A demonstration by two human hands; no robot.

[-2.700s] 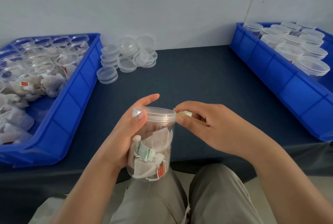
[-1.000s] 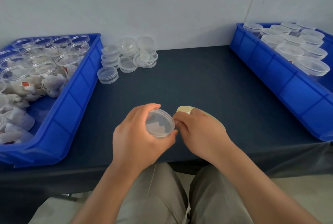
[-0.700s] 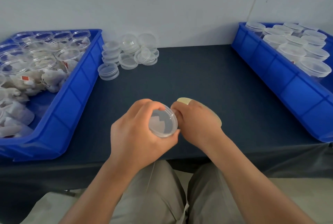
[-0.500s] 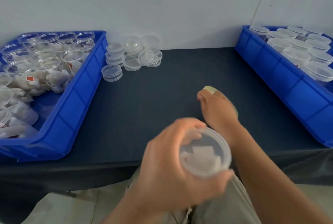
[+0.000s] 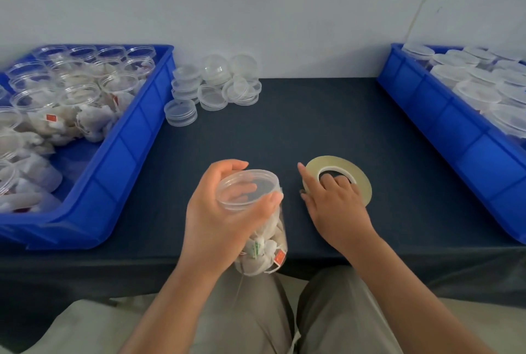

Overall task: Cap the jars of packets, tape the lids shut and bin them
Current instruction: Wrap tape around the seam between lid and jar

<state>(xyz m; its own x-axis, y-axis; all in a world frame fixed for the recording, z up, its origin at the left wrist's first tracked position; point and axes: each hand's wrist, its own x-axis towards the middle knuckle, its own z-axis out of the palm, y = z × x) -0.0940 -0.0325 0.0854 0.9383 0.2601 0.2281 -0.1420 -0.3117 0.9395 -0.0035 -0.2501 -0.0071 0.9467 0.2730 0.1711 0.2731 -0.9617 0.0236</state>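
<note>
My left hand (image 5: 216,220) grips a clear jar of white packets (image 5: 266,248) round its top, just under the clear lid (image 5: 247,188) that sits on it. The jar tilts over the table's front edge, above my lap. To its right a roll of pale tape (image 5: 355,171) lies flat on the dark table (image 5: 299,126). My right hand (image 5: 336,205) lies over the roll, fingers curled into its core hole and thumb at its outer rim. Whether tape runs round the lid is not clear.
A blue bin (image 5: 122,160) on the left holds several open jars and loose packets. Stacks of clear lids (image 5: 210,89) stand at the back by the wall. A blue bin (image 5: 444,126) on the right holds several capped jars.
My right hand has left the jar's lid and carried the tape roll down onto the table. My left hand has swung the jar toward me and tilted it, still gripping it.
</note>
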